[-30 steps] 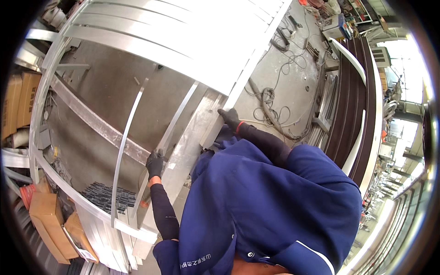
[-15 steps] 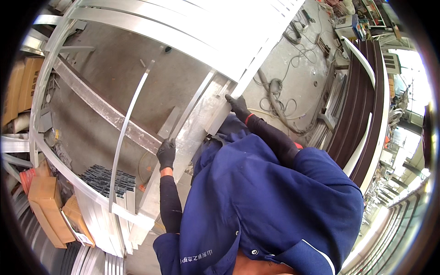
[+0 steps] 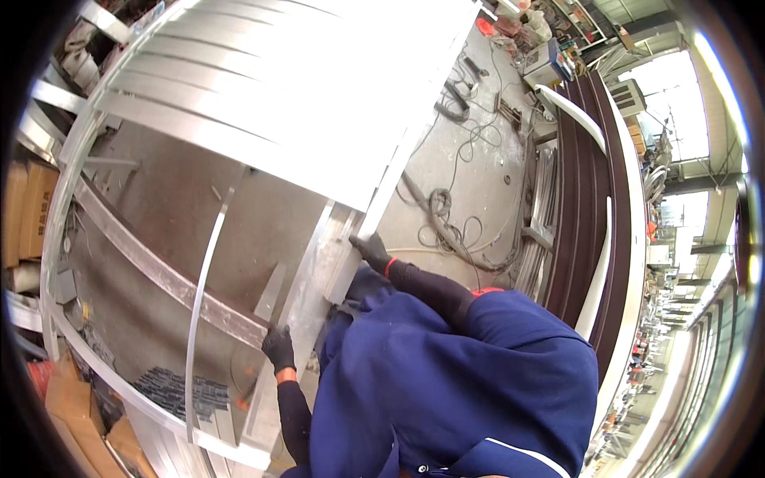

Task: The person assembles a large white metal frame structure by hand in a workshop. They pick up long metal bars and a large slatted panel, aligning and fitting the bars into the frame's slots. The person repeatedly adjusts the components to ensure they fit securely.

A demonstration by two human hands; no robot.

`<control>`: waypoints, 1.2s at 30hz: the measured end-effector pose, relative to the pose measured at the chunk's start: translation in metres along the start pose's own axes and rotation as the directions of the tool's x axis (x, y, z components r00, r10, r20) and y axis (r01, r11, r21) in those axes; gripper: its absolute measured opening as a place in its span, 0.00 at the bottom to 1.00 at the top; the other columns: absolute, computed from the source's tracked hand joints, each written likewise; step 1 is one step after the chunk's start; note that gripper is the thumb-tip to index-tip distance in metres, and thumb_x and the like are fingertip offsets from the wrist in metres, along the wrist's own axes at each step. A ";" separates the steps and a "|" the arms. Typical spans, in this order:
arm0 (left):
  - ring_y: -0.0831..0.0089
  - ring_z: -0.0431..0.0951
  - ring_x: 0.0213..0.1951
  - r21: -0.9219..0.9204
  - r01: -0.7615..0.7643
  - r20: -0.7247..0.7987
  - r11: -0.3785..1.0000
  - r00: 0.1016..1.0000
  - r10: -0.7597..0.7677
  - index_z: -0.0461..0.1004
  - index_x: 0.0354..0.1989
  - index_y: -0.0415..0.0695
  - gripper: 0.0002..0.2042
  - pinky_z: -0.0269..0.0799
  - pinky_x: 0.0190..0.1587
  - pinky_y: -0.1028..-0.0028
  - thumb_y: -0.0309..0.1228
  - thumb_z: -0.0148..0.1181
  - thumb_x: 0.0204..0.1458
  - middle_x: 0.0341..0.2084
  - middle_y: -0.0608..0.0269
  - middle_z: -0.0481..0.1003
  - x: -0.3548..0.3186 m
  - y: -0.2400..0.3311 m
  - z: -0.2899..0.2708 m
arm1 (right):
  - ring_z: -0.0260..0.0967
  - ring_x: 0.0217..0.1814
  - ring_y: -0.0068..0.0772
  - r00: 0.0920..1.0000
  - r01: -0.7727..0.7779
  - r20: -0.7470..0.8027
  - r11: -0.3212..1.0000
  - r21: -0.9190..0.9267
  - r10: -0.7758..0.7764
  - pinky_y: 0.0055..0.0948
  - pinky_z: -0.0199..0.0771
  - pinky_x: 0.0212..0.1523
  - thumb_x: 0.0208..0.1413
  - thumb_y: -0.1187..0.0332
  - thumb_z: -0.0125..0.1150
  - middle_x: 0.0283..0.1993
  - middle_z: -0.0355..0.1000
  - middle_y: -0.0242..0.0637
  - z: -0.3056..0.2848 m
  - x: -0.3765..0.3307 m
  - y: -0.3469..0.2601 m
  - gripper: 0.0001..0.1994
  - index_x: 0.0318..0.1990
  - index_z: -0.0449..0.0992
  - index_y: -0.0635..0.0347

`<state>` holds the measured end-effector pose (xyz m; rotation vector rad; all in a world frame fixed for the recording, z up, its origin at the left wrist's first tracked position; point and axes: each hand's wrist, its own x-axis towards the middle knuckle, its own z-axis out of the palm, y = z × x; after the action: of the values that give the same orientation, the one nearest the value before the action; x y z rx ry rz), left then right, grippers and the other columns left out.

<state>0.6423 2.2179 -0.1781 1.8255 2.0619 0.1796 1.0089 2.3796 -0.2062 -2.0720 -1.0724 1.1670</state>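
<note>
A large silver metal frame point(image 3: 103, 405) lies before me, with bright slats point(image 3: 199, 111) side by side over its far part. My left hand point(image 3: 279, 348), in a dark glove, is closed on the edge of a wide silver metal bar point(image 3: 307, 291) at the frame's near side. Farther up, my right hand point(image 3: 371, 252), also gloved, has its fingers curled over the frame's side rail by the corner of the slats. What lies under its fingers is partly hidden. A single thin strip point(image 3: 205, 275) crosses the frame's open part, left of my left hand.
A worn steel beam point(image 3: 151, 259) runs beneath the frame. Cardboard boxes point(image 3: 73, 398) and a stack of dark-ended profiles point(image 3: 179, 390) stand at the left. Cables and a hose point(image 3: 438, 209) lie on the floor at the right, beside long brown profiles point(image 3: 586, 199).
The whole view has shifted, so frame and hands appear lower and farther left, and more of the slats shows. Both hands keep about the same places on the metal.
</note>
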 end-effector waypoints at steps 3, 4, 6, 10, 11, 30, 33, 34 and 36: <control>0.53 0.75 0.32 -0.013 0.055 0.018 0.998 0.998 -0.055 0.72 0.36 0.40 0.15 0.70 0.35 0.61 0.40 0.58 0.48 0.28 0.48 0.74 -0.006 -0.001 0.001 | 0.73 0.40 0.44 0.998 -0.044 0.056 0.994 0.099 0.038 0.36 0.73 0.39 0.44 0.57 0.66 0.41 0.72 0.54 -0.003 -0.023 -0.044 0.31 0.47 0.64 0.77; 0.53 0.76 0.34 -0.022 0.052 0.000 0.998 0.999 -0.052 0.72 0.38 0.40 0.16 0.71 0.37 0.61 0.39 0.59 0.48 0.30 0.47 0.75 -0.006 -0.001 0.004 | 0.72 0.41 0.44 0.997 -0.046 0.067 0.993 0.113 0.038 0.36 0.73 0.40 0.44 0.58 0.66 0.42 0.71 0.54 -0.005 -0.026 -0.051 0.31 0.47 0.64 0.77; 0.53 0.75 0.36 -0.075 0.066 0.009 0.995 0.998 -0.065 0.71 0.41 0.40 0.16 0.70 0.39 0.62 0.37 0.59 0.48 0.32 0.47 0.74 -0.007 0.011 -0.004 | 0.72 0.43 0.44 0.998 -0.051 0.047 0.988 0.147 0.044 0.37 0.73 0.42 0.44 0.57 0.65 0.44 0.70 0.54 -0.006 -0.030 -0.052 0.32 0.49 0.62 0.77; 0.53 0.72 0.44 -0.089 0.066 -0.005 0.994 0.998 -0.066 0.66 0.48 0.39 0.20 0.67 0.46 0.61 0.35 0.58 0.48 0.40 0.47 0.72 -0.011 0.024 -0.009 | 0.71 0.40 0.42 0.997 -0.082 -0.006 0.991 0.105 0.083 0.36 0.72 0.39 0.45 0.58 0.65 0.41 0.71 0.52 -0.002 -0.024 -0.044 0.29 0.46 0.64 0.76; 0.53 0.71 0.46 -0.095 0.064 -0.026 0.993 0.997 -0.067 0.66 0.47 0.37 0.20 0.66 0.48 0.61 0.35 0.58 0.48 0.41 0.46 0.71 -0.015 0.025 -0.007 | 0.72 0.35 0.39 0.996 -0.074 -0.047 0.993 0.088 0.079 0.35 0.73 0.33 0.46 0.59 0.65 0.36 0.72 0.49 0.000 -0.024 -0.044 0.26 0.43 0.68 0.75; 0.51 0.70 0.39 -0.025 0.182 -0.045 0.983 0.982 -0.183 0.67 0.36 0.39 0.17 0.67 0.41 0.57 0.35 0.64 0.42 0.35 0.49 0.68 -0.007 0.051 -0.015 | 0.73 0.41 0.51 0.992 -0.113 0.055 0.992 -0.056 0.116 0.39 0.73 0.39 0.42 0.53 0.66 0.40 0.70 0.63 -0.012 -0.033 -0.065 0.37 0.44 0.62 0.85; 0.51 0.70 0.38 -0.011 0.176 -0.021 0.984 0.984 -0.176 0.66 0.35 0.40 0.17 0.67 0.40 0.57 0.36 0.63 0.42 0.34 0.49 0.68 -0.012 0.054 -0.009 | 0.74 0.33 0.45 0.994 -0.075 -0.078 0.995 -0.058 0.071 0.39 0.74 0.33 0.44 0.56 0.67 0.31 0.73 0.57 -0.005 -0.031 -0.059 0.28 0.36 0.70 0.82; 0.51 0.70 0.38 -0.005 0.179 0.002 0.984 0.984 -0.179 0.66 0.35 0.40 0.17 0.67 0.40 0.57 0.37 0.63 0.42 0.33 0.49 0.68 -0.012 0.056 -0.007 | 0.74 0.34 0.46 0.994 -0.063 -0.089 0.996 -0.056 0.058 0.39 0.74 0.34 0.44 0.56 0.67 0.33 0.73 0.57 -0.006 -0.029 -0.057 0.29 0.37 0.70 0.82; 0.51 0.70 0.38 -0.012 0.152 -0.023 0.988 0.988 -0.152 0.66 0.35 0.40 0.17 0.67 0.40 0.57 0.37 0.62 0.43 0.33 0.48 0.68 -0.011 0.055 -0.009 | 0.74 0.35 0.47 0.995 -0.043 -0.093 0.998 -0.054 0.037 0.40 0.74 0.35 0.43 0.55 0.67 0.35 0.72 0.59 -0.006 -0.030 -0.057 0.30 0.39 0.68 0.83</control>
<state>0.6907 2.2169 -0.1486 1.6593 2.2022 0.1707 0.9836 2.3855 -0.1472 -2.1776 -1.0359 1.0606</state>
